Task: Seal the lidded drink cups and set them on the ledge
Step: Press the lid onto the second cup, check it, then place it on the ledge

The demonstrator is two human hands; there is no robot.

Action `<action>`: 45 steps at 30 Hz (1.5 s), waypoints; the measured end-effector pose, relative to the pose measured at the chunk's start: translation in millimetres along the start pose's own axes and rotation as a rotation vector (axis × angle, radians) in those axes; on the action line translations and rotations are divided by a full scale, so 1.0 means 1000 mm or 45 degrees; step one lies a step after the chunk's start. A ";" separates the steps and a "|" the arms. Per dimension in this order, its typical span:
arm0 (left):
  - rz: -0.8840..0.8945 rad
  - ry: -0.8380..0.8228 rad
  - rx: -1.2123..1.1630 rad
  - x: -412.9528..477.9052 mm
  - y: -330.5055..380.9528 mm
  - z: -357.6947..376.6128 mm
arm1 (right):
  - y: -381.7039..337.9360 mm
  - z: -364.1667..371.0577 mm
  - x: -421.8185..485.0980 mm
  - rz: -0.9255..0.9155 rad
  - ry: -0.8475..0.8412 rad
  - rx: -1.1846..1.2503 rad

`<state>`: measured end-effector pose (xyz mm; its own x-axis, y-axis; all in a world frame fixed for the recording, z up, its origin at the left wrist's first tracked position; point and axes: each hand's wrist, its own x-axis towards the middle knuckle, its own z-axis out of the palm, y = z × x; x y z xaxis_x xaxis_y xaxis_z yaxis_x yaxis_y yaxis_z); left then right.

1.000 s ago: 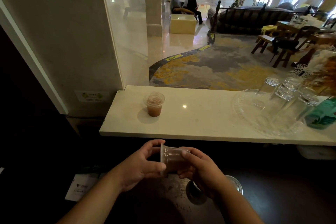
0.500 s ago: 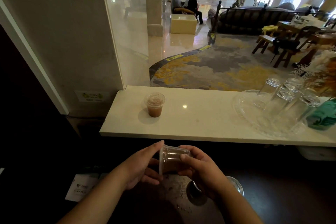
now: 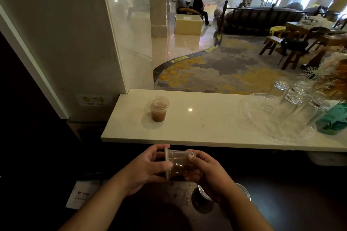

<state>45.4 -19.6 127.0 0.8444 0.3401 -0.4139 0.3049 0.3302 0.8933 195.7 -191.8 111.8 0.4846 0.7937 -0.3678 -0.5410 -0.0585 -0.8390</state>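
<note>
Two drink cups (image 3: 158, 108), four glasses (image 3: 295, 97), one tray (image 3: 249, 107).

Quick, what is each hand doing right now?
Left hand: gripping the drink cup at its lidded end; the cup is tipped sideways.
Right hand: gripping the same drink cup at its bottom end.

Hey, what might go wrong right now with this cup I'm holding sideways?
The clear plastic cup of brown drink is tipped sideways between the left hand and right hand; if its clear lid isn't fully snapped, drink may leak out. Squeezing its wall could also pop the lid off.
</note>
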 end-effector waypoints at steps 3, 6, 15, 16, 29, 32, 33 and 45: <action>0.083 -0.055 0.084 -0.001 -0.002 -0.004 | -0.002 0.000 0.000 0.035 0.018 -0.007; 0.105 -0.074 0.092 -0.001 0.000 -0.004 | -0.002 -0.001 0.001 0.047 0.016 0.006; 0.128 -0.064 0.078 -0.001 0.003 -0.002 | -0.004 -0.001 0.002 0.028 0.015 -0.003; 0.128 -0.058 0.079 -0.001 0.003 -0.002 | -0.004 -0.001 0.002 0.029 0.020 -0.002; 0.136 -0.046 0.045 -0.001 0.002 -0.004 | -0.002 -0.003 0.004 0.025 0.024 0.011; 0.109 -0.008 -0.066 0.000 0.001 -0.001 | -0.004 -0.003 0.005 -0.037 0.023 0.002; 0.087 0.016 -0.136 0.001 0.000 0.002 | -0.007 -0.001 0.005 -0.070 0.027 -0.008; -0.180 -0.015 -0.852 -0.003 0.002 0.030 | -0.075 0.041 -0.013 -0.539 0.182 -0.797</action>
<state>57.2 -46.5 135.1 0.8223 0.2452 -0.5135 0.0780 0.8453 0.5286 201.7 -172.9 196.5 0.6707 0.7414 0.0226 0.1795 -0.1326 -0.9748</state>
